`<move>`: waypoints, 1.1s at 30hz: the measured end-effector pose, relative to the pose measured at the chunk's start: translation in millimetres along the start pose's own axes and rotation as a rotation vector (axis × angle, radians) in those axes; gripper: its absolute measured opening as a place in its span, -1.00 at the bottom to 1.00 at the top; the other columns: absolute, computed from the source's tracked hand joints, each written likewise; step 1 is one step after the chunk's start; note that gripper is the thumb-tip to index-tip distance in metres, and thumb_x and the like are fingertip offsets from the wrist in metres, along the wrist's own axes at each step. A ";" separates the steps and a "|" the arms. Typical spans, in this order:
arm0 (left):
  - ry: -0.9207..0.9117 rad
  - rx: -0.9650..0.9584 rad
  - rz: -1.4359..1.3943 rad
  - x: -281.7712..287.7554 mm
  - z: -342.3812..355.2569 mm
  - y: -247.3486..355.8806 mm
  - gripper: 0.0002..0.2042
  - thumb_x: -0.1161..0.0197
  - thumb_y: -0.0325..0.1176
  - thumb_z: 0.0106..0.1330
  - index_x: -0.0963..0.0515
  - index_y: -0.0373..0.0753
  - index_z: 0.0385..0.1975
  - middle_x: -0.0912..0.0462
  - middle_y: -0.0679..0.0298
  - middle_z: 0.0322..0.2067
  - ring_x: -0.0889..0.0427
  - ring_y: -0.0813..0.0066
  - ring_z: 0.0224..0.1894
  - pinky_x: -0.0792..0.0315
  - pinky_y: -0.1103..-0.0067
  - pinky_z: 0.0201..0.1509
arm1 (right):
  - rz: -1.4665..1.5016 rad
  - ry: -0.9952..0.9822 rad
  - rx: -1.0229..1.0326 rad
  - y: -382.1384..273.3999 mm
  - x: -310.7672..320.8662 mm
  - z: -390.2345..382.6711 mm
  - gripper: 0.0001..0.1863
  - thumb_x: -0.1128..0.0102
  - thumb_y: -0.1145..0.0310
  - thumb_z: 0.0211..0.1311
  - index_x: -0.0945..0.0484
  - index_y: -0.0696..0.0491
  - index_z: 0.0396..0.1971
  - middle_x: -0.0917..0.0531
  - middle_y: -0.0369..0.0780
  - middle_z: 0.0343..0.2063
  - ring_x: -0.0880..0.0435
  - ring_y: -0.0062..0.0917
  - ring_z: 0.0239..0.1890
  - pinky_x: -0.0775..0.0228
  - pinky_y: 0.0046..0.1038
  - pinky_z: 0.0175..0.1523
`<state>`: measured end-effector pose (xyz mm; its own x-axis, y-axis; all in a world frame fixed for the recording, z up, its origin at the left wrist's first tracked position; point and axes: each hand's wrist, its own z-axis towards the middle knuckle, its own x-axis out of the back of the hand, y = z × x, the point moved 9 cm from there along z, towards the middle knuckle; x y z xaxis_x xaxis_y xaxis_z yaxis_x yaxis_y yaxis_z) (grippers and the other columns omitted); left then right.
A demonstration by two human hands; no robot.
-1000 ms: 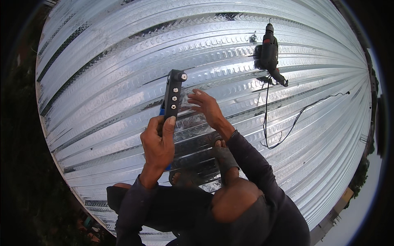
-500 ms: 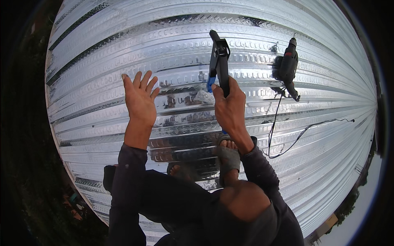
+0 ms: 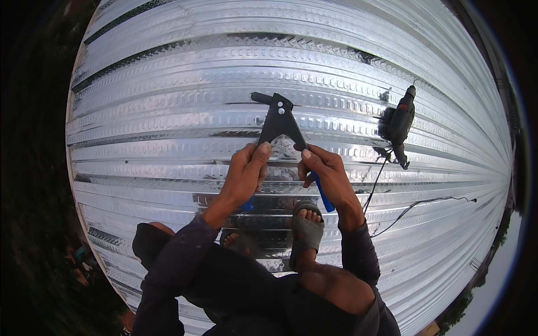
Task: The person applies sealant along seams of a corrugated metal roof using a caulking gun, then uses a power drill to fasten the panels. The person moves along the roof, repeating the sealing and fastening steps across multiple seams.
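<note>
A black hand riveter [image 3: 280, 116] with blue handle grips is held level with its handles spread apart. My left hand [image 3: 242, 175] is closed around the left handle, thumb on top. On the right handle my right hand [image 3: 334, 178] is closed too, a blue end sticking out below the palm. The riveter's nose points left. Between the handles, a crumpled clear plastic bag [image 3: 286, 147] lies on the ribbed metal sheeting [image 3: 168, 106]; its contents are too small to tell.
A black power drill [image 3: 401, 120] lies to the right on the sheeting. Its dark cord [image 3: 408, 210] loops toward my right forearm. My sandalled foot [image 3: 307, 229] stands on the ribs. The sheeting ends in an edge on the left, with dark greenery beyond.
My left hand was open and apart; now it grips one handle. The riveter came lower, its nose swung left, and its handles were spread open.
</note>
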<state>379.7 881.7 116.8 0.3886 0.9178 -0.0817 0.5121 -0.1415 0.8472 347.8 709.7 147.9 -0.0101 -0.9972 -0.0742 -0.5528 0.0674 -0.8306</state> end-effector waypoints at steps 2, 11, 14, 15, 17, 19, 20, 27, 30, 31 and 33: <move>0.147 -0.077 -0.012 -16.2 0.8 2.8 -0.48 -0.01 0.10 0.57 -0.53 -0.35 -0.23 -0.47 0.37 -0.61 -0.46 0.52 -0.53 -0.39 0.46 -0.37 | -0.031 0.272 0.129 17.3 -6.1 -2.3 -0.51 -0.05 0.05 0.53 -0.60 0.26 -0.04 -0.59 -0.28 -0.45 -0.48 -0.65 -0.34 -0.40 -0.52 -0.18; 0.284 0.021 -0.049 23.1 14.8 -17.8 -0.46 0.00 0.04 0.59 -0.53 -0.33 -0.49 -0.49 0.28 -0.62 -0.34 0.55 -0.58 -0.30 0.44 -0.48 | 0.174 0.130 0.074 64.4 13.2 0.9 -0.14 0.10 -0.25 0.49 -0.26 0.24 0.41 -0.57 -0.04 0.10 -0.59 -0.33 0.13 -0.39 -0.30 0.27; 0.367 0.003 -0.081 -5.7 5.1 -23.3 -0.45 -0.01 0.05 0.58 -0.52 -0.35 -0.50 -0.49 0.28 -0.61 -0.38 0.56 -0.59 -0.30 0.45 -0.48 | 0.387 0.059 -0.044 87.0 -52.9 -4.1 -0.18 0.16 -0.26 0.51 -0.19 0.13 0.46 -0.54 -0.08 0.14 -0.53 -0.35 0.19 -0.36 -0.27 0.29; 0.332 -0.136 0.117 -5.3 10.0 -27.9 -0.44 -0.03 0.07 0.56 -0.53 -0.37 -0.47 -0.51 0.30 -0.60 -0.45 0.54 -0.58 -0.31 0.48 -0.54 | 0.375 0.171 -0.032 95.4 -56.3 -5.9 -0.20 0.13 -0.23 0.52 -0.19 0.13 0.44 -0.56 -0.07 0.11 -0.56 -0.34 0.16 -0.38 -0.26 0.27; 0.232 -0.037 0.115 8.8 23.0 -40.1 -0.46 -0.06 0.07 0.55 -0.53 -0.35 -0.47 -0.51 0.31 -0.60 -0.46 0.54 -0.60 -0.31 0.51 -0.60 | 0.345 0.234 -0.085 102.0 -48.4 -4.5 -0.25 0.08 -0.17 0.52 -0.23 0.16 0.41 -0.61 -0.06 0.01 -0.64 -0.32 0.05 -0.45 -0.24 0.21; 0.118 0.181 -0.051 17.3 29.9 -41.3 -0.50 -0.08 0.07 0.54 -0.51 -0.28 -0.47 -0.49 0.34 -0.58 -0.41 0.58 -0.67 -0.27 0.57 -0.68 | 0.113 0.158 -0.099 99.3 9.0 7.3 -0.31 0.05 -0.10 0.53 -0.35 0.23 0.32 -0.68 -0.06 -0.18 -0.75 -0.33 -0.16 -0.59 -0.32 0.04; 0.130 0.210 -0.128 21.0 29.8 -39.1 -0.51 -0.09 0.07 0.54 -0.51 -0.27 -0.47 -0.48 0.35 -0.57 -0.39 0.59 -0.68 -0.27 0.58 -0.68 | 0.035 0.133 -0.121 91.4 28.6 6.9 -0.32 0.04 -0.08 0.53 -0.41 0.28 0.25 -0.69 -0.07 -0.22 -0.76 -0.36 -0.23 -0.62 -0.40 -0.05; 0.280 0.322 -0.444 -10.3 23.7 -86.0 -0.50 0.07 0.11 0.59 -0.51 -0.24 -0.31 -0.45 0.37 -0.52 -0.45 0.61 -0.61 -0.42 0.57 -0.52 | 0.021 0.363 0.065 78.2 -48.0 -7.1 -0.29 -0.06 -0.12 0.48 -0.39 0.26 0.25 -0.66 -0.08 -0.17 -0.68 -0.40 -0.10 -0.56 -0.39 0.01; 0.207 0.344 -0.499 4.8 19.9 -85.8 -0.48 0.02 0.15 0.56 -0.54 -0.26 -0.28 -0.46 0.35 -0.54 -0.45 0.61 -0.63 -0.35 0.62 -0.62 | 0.175 0.062 -0.159 43.9 -17.1 9.2 -0.38 -0.08 0.00 0.50 -0.41 0.26 0.25 -0.69 -0.08 -0.22 -0.72 -0.32 -0.14 -0.59 -0.30 0.03; 0.154 0.309 -0.429 6.4 22.7 -82.0 -0.48 0.03 0.15 0.56 -0.53 -0.25 -0.30 -0.45 0.36 -0.54 -0.43 0.63 -0.65 -0.34 0.64 -0.65 | 0.161 0.023 -0.160 37.2 11.0 13.2 -0.35 -0.08 0.00 0.49 -0.39 0.28 0.27 -0.69 -0.06 -0.19 -0.72 -0.31 -0.12 -0.58 -0.30 0.03; 0.006 0.300 -0.311 -1.9 24.0 -80.9 -0.49 0.03 0.15 0.56 -0.51 -0.24 -0.31 -0.45 0.37 -0.55 -0.42 0.64 -0.67 -0.32 0.64 -0.68 | 0.062 0.004 -0.168 41.2 49.8 7.6 -0.31 -0.07 0.00 0.48 -0.35 0.30 0.31 -0.70 -0.03 -0.13 -0.72 -0.30 -0.09 -0.59 -0.30 0.02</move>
<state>355.9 882.6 35.9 0.1770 0.9358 -0.3050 0.8047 0.0409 0.5922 330.8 663.0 105.7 -0.0523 -0.9914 -0.1199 -0.6825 0.1231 -0.7205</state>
